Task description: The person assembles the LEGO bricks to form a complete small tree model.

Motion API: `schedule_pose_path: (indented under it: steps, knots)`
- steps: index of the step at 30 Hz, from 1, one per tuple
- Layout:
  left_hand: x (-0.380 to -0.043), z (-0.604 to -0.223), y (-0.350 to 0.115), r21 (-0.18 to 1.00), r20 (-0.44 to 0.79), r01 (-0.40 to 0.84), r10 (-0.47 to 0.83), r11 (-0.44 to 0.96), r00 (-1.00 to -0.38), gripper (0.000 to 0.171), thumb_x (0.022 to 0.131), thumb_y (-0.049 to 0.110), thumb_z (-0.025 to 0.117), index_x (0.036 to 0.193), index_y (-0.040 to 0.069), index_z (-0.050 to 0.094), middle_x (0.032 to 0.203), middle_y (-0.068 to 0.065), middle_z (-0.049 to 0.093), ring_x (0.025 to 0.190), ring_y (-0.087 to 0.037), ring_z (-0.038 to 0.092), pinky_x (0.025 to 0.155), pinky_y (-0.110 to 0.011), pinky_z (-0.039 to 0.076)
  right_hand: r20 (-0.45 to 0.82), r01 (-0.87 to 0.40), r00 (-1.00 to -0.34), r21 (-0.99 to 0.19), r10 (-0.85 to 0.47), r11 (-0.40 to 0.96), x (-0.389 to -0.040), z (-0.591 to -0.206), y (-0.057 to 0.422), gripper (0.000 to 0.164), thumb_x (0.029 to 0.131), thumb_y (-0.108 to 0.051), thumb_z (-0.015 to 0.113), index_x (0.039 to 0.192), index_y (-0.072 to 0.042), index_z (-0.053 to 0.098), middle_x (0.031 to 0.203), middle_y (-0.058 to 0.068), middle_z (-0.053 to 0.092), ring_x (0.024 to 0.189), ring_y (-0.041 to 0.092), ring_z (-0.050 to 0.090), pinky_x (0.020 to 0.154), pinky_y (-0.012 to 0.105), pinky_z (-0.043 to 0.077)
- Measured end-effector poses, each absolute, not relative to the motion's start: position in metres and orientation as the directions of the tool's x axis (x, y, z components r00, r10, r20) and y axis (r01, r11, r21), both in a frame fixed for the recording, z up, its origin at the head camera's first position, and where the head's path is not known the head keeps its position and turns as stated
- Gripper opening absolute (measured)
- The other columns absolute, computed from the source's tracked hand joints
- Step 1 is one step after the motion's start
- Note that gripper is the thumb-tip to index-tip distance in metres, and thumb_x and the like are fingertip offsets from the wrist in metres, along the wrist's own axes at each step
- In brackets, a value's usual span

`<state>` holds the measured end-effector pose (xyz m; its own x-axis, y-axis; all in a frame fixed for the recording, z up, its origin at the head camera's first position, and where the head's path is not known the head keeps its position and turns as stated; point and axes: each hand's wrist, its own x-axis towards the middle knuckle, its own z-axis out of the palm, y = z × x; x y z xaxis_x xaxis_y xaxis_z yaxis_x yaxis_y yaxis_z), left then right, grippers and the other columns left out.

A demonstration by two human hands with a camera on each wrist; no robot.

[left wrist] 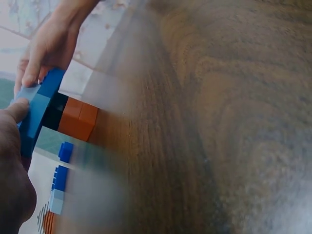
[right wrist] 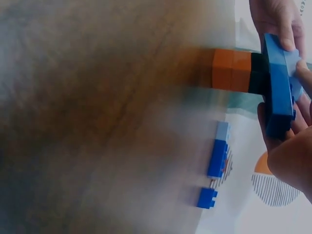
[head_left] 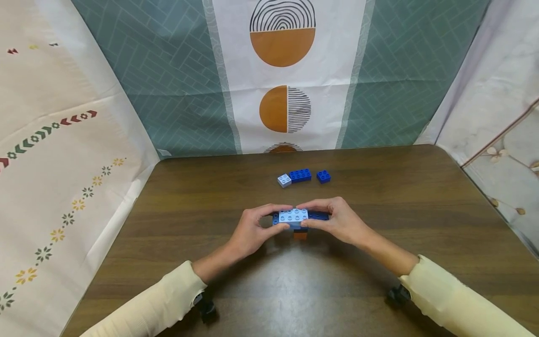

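A light blue brick lies on top of a small stack, pinched at its left end by my left hand and at its right end by my right hand. Both thumbs are at the near side, with fingers at the far side. Beneath it runs a row of a mid-blue brick and a darker blue brick. A dark green brick supports that row at the middle. Under the green one are two orange bricks, forming an upright column on the table.
Farther back on the brown table lie a small pale blue brick, a long blue brick touching it, and a small blue brick apart to the right. Patterned cloths hang behind the table and along both sides.
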<state>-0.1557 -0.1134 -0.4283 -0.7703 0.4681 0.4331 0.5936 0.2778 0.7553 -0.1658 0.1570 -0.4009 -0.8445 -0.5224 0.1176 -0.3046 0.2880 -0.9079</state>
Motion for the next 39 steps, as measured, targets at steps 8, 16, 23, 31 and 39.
schedule_pose_path:
  steps: [8, 16, 23, 31, 39]
  knots:
    - [-0.156, -0.427, -0.113, 0.741, 0.421, 0.592, 0.467, 0.316, -0.778, 0.042, 0.095, 0.019, 0.083, 0.136, 0.013, 0.073, 0.133, 0.004, 0.073, 0.119, -0.013, 0.069, 0.099, -0.037, 0.058, 0.121, -0.272, -0.846, -0.936, -0.520, 0.225, -0.187, -0.394, 0.170, 0.041, 0.101, -0.018, 0.077, 0.141, -0.010, 0.070, 0.139, 0.009, 0.070, 0.127, 0.034, 0.067, 0.098, 0.029, 0.058]
    - [-0.156, -0.423, -0.113, 0.741, 0.405, 0.582, 0.468, 0.335, -0.786, 0.042, 0.095, 0.022, 0.083, 0.136, 0.022, 0.073, 0.134, 0.006, 0.072, 0.117, -0.013, 0.069, 0.100, -0.039, 0.058, 0.107, -0.213, -0.929, -0.937, -0.353, 0.278, -0.227, -0.398, 0.188, 0.066, 0.103, -0.031, 0.074, 0.162, -0.017, 0.047, 0.161, 0.003, 0.051, 0.148, 0.031, 0.049, 0.115, 0.036, 0.045]
    - [-0.156, -0.423, -0.113, 0.741, 0.390, 0.573, 0.470, 0.351, -0.792, 0.042, 0.095, 0.023, 0.083, 0.136, 0.024, 0.073, 0.134, 0.008, 0.072, 0.117, -0.010, 0.069, 0.099, -0.038, 0.057, 0.041, -0.158, -0.943, -0.928, -0.331, 0.336, -0.252, -0.408, 0.193, 0.078, 0.105, -0.024, 0.072, 0.169, -0.012, 0.029, 0.172, 0.007, 0.031, 0.158, 0.029, 0.030, 0.126, 0.049, 0.028]
    - [-0.155, -0.421, -0.113, 0.739, 0.381, 0.570, 0.474, 0.360, -0.794, 0.042, 0.096, 0.022, 0.082, 0.136, 0.021, 0.073, 0.134, 0.007, 0.072, 0.119, -0.010, 0.068, 0.101, -0.038, 0.057, -0.028, -0.107, -0.942, -0.919, -0.334, 0.380, -0.272, -0.420, 0.194, 0.086, 0.105, -0.020, 0.071, 0.171, -0.010, 0.018, 0.176, 0.009, 0.019, 0.161, 0.032, 0.020, 0.128, 0.052, 0.021]
    - [-0.155, -0.420, -0.114, 0.739, 0.380, 0.570, 0.476, 0.359, -0.793, 0.043, 0.095, 0.023, 0.083, 0.137, 0.020, 0.073, 0.135, 0.007, 0.072, 0.117, -0.011, 0.068, 0.099, -0.040, 0.058, -0.068, -0.071, -0.952, -0.899, -0.297, 0.432, -0.284, -0.431, 0.194, 0.079, 0.105, -0.013, 0.069, 0.168, -0.003, 0.023, 0.173, 0.015, 0.026, 0.159, 0.035, 0.026, 0.126, 0.050, 0.028]
